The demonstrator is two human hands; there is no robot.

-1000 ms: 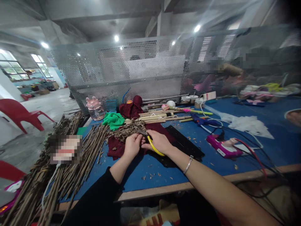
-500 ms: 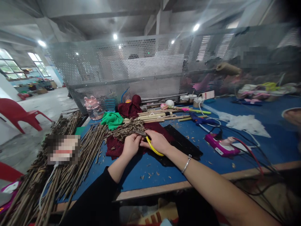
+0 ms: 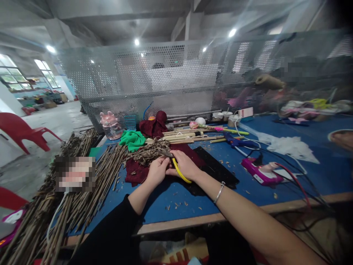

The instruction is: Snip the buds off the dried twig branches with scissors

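Note:
My right hand (image 3: 184,166) is closed around yellow-handled scissors (image 3: 181,173), whose dark blades point up and left. Close beside it, my left hand (image 3: 158,170) is pinched shut just below the blades; whatever lies between its fingertips is hidden. Right behind both hands sits a pile of dried, curled plant stems (image 3: 146,154). Under that pile spreads a dark red cloth (image 3: 135,175), partly covered by my hands. A black sheet (image 3: 216,167) lies to the right of my right hand.
Many long dry stalks (image 3: 102,184) lie along the table's left side. A green cloth (image 3: 132,140), pale sticks (image 3: 179,140) and a pink-lidded jar (image 3: 110,127) are farther back. On the right are a purple power strip (image 3: 260,172), cables and a blue glue gun (image 3: 234,141).
The whole view shifts slightly left and then back. My hands stay together in nearly the same place, the right one still holding the scissors.

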